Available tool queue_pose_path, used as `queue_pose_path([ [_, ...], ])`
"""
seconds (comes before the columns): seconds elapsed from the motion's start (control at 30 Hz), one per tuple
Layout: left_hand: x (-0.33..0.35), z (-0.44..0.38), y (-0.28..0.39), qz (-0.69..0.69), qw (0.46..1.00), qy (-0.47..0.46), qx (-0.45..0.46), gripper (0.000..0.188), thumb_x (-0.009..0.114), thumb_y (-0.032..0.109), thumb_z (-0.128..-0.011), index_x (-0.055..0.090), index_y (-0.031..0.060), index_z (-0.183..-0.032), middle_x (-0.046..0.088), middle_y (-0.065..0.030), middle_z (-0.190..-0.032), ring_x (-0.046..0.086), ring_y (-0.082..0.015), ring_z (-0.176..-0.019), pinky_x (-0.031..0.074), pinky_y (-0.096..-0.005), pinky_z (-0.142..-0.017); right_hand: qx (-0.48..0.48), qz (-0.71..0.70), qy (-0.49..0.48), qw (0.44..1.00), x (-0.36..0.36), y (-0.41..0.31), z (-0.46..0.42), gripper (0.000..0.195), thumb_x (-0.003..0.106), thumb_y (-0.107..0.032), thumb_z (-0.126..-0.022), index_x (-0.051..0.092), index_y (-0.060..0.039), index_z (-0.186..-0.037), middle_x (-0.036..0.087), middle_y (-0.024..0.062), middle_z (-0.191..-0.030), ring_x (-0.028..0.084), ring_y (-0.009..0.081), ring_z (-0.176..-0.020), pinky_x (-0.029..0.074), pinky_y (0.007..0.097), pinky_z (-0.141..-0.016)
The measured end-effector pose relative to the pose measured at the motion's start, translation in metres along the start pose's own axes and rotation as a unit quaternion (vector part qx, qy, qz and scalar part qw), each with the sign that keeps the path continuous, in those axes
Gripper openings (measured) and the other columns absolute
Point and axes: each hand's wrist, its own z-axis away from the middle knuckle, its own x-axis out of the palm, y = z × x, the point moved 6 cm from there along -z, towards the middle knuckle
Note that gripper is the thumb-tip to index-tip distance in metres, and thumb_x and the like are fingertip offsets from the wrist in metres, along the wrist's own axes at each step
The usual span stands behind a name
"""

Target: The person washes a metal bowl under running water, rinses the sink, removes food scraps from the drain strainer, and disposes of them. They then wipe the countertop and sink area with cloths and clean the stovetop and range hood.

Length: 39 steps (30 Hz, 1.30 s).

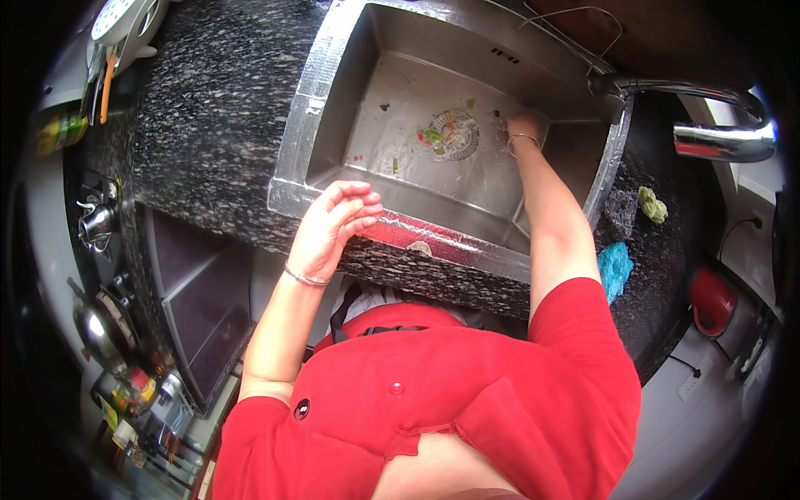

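My right hand (pixel 524 127) reaches down into the stainless steel sink (pixel 400 87), near its right wall; its fingers are blurred and what they touch is unclear. My left hand (pixel 345 209) is over the sink's front left rim with its fingers apart and slightly bent, nothing in it. Between the hands, a drain strainer (pixel 462 134) at the sink bottom holds red, green and pale food scraps (pixel 432 139). Small bits of food lie scattered on the sink floor around it. Shiny silver tape covers the sink rim.
A chrome faucet (pixel 719 139) arches at the right. On the speckled counter beside the sink lie a crumpled blue cloth or scrubber (pixel 615 272), a yellow-green crumpled piece (pixel 652 205) and a grey mesh scrubber (pixel 620 211). A utensil holder (pixel 131 47) stands at the upper left.
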Motion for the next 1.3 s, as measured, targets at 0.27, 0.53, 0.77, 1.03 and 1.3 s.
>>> queue_pose_path([
  [0.27,-0.005,0.009,-0.004,0.024,1.0,0.008,0.0,0.022,0.057,0.008,-0.09,0.054,0.0002,-0.111,0.062,-0.0138,-0.106,0.062,-0.0206,-0.098,0.051,-0.0317,-0.088,-0.243,-0.02,0.081,0.967,-0.036,-0.13,0.092,0.016,0.062,-0.021,-0.077,0.067,-0.0088,-0.086,0.066,0.0154,-0.084,0.064,0.0332,-0.084,0.051,0.0434,-0.072],
  [0.53,-0.005,0.003,-0.004,0.014,1.0,-0.003,0.003,0.022,0.056,0.01,-0.091,0.054,0.0006,-0.112,0.061,-0.0136,-0.107,0.062,-0.02,-0.099,0.051,-0.0309,-0.087,-0.236,0.062,-0.072,0.967,0.002,-0.126,0.133,0.023,0.069,-0.026,-0.075,0.067,-0.0101,-0.092,0.066,0.0147,-0.092,0.063,0.0356,-0.086,0.05,0.044,-0.076],
  [0.77,-0.003,0.0,-0.006,0.001,1.0,-0.003,0.008,0.022,0.056,0.01,-0.092,0.054,0.0008,-0.112,0.062,-0.0137,-0.107,0.062,-0.0203,-0.099,0.051,-0.0308,-0.087,-0.251,0.131,-0.068,0.957,0.015,-0.138,0.132,0.02,0.066,-0.023,-0.076,0.065,-0.0093,-0.09,0.065,0.0143,-0.094,0.063,0.034,-0.085,0.051,0.0444,-0.075],
  [1.03,-0.006,0.0,-0.008,0.008,1.0,0.0,0.011,0.022,0.055,0.01,-0.092,0.054,0.0007,-0.112,0.062,-0.013,-0.106,0.063,-0.0205,-0.098,0.051,-0.0305,-0.086,-0.266,0.12,-0.081,0.953,-0.001,-0.148,0.142,0.02,0.064,-0.022,-0.076,0.065,-0.007,-0.09,0.065,0.0132,-0.097,0.064,0.0317,-0.089,0.052,0.0433,-0.077],
  [1.3,-0.005,0.004,-0.004,0.028,0.999,-0.002,0.015,0.021,0.054,0.009,-0.092,0.054,0.0003,-0.111,0.062,-0.0124,-0.105,0.062,-0.0201,-0.098,0.051,-0.0299,-0.086,-0.253,0.104,-0.045,0.961,-0.017,-0.152,0.121,0.029,0.063,-0.025,-0.076,0.065,-0.0109,-0.102,0.06,0.0139,-0.109,0.056,0.0324,-0.104,0.049,0.0447,-0.084],
])
